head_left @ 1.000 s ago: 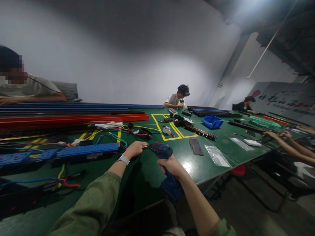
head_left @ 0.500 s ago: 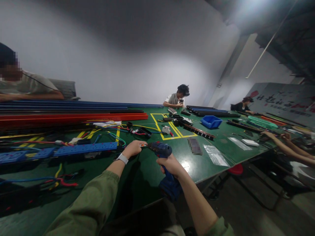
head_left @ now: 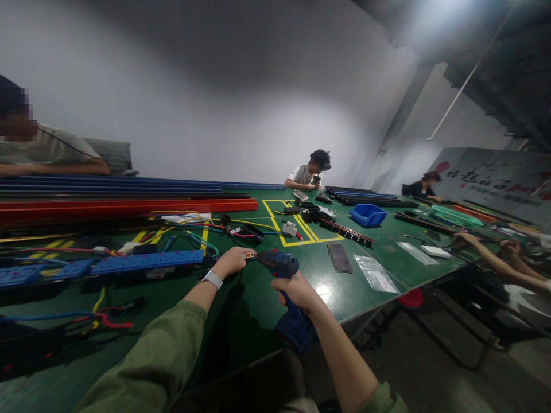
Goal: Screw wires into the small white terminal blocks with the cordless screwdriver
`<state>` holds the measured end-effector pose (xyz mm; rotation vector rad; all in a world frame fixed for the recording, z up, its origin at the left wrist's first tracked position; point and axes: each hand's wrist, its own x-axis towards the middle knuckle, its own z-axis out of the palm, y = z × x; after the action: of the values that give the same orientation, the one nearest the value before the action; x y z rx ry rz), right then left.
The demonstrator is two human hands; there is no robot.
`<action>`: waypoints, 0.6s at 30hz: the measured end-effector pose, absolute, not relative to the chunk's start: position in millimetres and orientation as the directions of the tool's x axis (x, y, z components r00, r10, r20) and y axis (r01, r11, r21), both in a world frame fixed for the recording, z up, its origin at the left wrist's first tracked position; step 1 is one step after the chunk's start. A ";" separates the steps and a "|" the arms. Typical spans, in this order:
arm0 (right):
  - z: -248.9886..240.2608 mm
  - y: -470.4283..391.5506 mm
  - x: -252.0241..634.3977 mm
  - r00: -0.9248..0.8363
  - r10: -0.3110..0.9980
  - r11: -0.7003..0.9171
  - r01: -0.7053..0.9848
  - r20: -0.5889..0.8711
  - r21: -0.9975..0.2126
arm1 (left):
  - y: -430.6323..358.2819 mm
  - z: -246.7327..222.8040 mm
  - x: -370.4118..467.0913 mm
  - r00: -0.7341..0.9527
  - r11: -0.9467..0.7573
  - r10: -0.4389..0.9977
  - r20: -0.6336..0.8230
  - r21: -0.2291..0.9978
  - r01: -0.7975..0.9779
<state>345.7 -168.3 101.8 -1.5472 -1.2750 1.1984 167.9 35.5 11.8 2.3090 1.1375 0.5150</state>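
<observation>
Near the front edge of the green surface (head_left: 241, 321), a small white-and-orange electrical part (head_left: 248, 254) sits pinched in the left hand (head_left: 231, 261), meeting the nose of the blue cordless screwdriver (head_left: 284, 287), which the right hand (head_left: 297, 292) clasps closed. Screw-driving seems underway; steady alignment matters next. Blue socket strip (head_left: 146, 262) lies just left.

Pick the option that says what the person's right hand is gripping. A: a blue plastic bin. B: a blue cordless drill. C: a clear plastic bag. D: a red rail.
B: the right hand is wrapped around the handle of the blue cordless drill, whose nose points at the small part pinched by the left hand over the green table.
</observation>
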 end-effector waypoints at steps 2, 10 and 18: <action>102.4 -168.2 345.4 0.061 0.980 -0.199 0.244 -0.190 -0.949 | 34.8 12.9 167.9 0.576 -0.515 0.811 0.106 0.596 0.616; 99.9 -167.1 346.5 0.046 0.982 -0.188 0.251 -0.182 -0.949 | 39.0 7.2 168.2 0.595 -0.553 0.791 0.146 0.586 0.592; 101.4 -167.2 345.1 0.061 0.982 -0.187 0.248 -0.177 -0.951 | 40.3 4.4 166.3 0.621 -0.573 0.769 0.153 0.596 0.563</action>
<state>345.1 -167.2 101.4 -1.5556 -1.2729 1.1840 166.3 40.3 4.4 2.3454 1.0473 0.5492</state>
